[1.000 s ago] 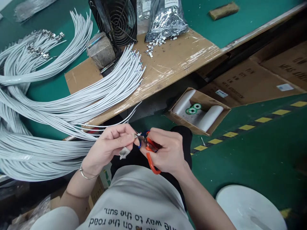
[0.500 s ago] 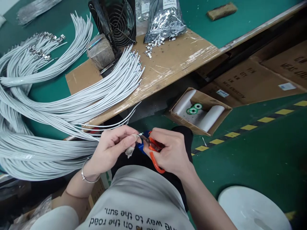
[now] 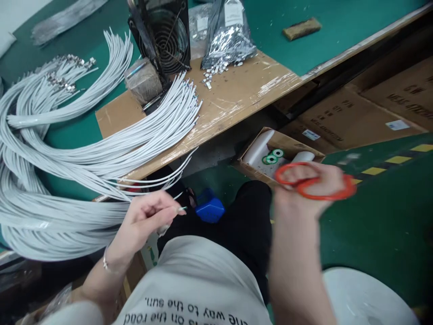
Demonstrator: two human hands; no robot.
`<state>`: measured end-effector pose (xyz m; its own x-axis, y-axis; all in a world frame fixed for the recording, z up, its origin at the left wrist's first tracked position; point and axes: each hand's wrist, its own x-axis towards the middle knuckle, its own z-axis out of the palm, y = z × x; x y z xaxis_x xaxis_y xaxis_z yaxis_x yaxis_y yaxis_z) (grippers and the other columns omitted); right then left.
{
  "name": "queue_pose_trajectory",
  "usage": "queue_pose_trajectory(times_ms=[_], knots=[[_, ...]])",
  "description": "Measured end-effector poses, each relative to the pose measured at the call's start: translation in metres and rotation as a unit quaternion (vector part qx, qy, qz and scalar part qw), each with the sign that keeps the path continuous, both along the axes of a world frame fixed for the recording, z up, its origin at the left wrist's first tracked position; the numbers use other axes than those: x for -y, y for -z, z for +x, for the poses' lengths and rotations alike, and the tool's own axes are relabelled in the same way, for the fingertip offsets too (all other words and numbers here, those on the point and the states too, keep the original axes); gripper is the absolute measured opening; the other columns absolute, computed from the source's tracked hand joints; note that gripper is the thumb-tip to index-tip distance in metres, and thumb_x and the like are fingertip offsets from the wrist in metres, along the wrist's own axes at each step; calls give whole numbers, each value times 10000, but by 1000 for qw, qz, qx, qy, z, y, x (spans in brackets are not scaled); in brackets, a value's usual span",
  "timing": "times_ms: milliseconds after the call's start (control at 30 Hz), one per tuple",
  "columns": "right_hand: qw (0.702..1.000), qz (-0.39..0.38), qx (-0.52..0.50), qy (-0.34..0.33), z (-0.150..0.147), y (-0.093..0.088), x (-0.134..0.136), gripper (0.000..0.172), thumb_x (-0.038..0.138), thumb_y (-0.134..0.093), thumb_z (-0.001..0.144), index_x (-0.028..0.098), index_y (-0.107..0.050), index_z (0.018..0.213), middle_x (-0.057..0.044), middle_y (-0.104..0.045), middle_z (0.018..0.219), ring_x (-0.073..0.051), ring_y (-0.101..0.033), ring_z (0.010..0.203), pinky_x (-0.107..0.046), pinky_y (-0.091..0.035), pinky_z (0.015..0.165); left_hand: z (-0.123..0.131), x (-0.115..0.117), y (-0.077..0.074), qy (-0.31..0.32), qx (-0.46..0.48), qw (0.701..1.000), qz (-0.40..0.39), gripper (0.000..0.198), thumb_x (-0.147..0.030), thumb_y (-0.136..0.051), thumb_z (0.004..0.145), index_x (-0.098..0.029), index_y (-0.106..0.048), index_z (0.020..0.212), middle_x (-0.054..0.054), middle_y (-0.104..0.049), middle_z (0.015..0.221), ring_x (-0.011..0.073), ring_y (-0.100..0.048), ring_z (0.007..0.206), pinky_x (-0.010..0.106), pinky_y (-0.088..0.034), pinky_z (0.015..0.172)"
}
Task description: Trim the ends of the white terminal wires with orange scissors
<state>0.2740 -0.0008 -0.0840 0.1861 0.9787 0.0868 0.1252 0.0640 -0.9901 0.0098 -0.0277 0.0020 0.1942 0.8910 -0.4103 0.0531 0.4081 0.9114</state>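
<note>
- Cable end (image 3: 183,209) is poking out between thumb and forefinger of the left hand (image 3: 149,217), and that pinch is looking narrow and firm, just above the person's lap.
- Below those fingers a small pale scrap (image 3: 164,229) is hanging; what it is made of, I cannot tell.
- Out on the other side, the right hand (image 3: 326,179) is gripping the orange-red scissors (image 3: 347,189), fingers wrapping the handles, well apart from the cable end. It is all looking blurred there, and the blades are not showing clearly.
- Judging by this, the person is working on single cable ends, and this one is apparently sitting between scissor actions.
- Several loose cables (image 3: 158,184) are reaching past the bench edge beside the left hand, while a thick white bundle (image 3: 145,135) is lying along the bench (image 3: 250,97).
- The next move is calling, I reckon, for a steady left pinch and the scissors staying clear of those neighbouring strands.
</note>
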Motion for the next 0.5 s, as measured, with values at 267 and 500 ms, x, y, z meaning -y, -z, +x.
queue_pose_trajectory(times_ms=[267, 500], knots=[[986, -33, -87, 135, 14, 36, 8, 502, 522, -779, 916, 251, -518, 583, 16, -476, 568, -150, -428, 515, -335, -277, 485, 17, -18, 8, -47, 71, 996, 23, 228, -405, -863, 924, -181, -820, 904, -14, -608, 668, 33, -249, 468, 206, -128, 425], [994, -72, 33, 72, -22, 15, 26, 585, 432, -821, 915, 216, -488, 485, 47, -412, 434, -92, -339, 422, -297, -243, 458, 19, -15, 9, -51, 64, 996, 45, 238, -422, -844, 944, -191, -814, 895, 2, -658, 703, 43, -320, 464, 210, -197, 417]])
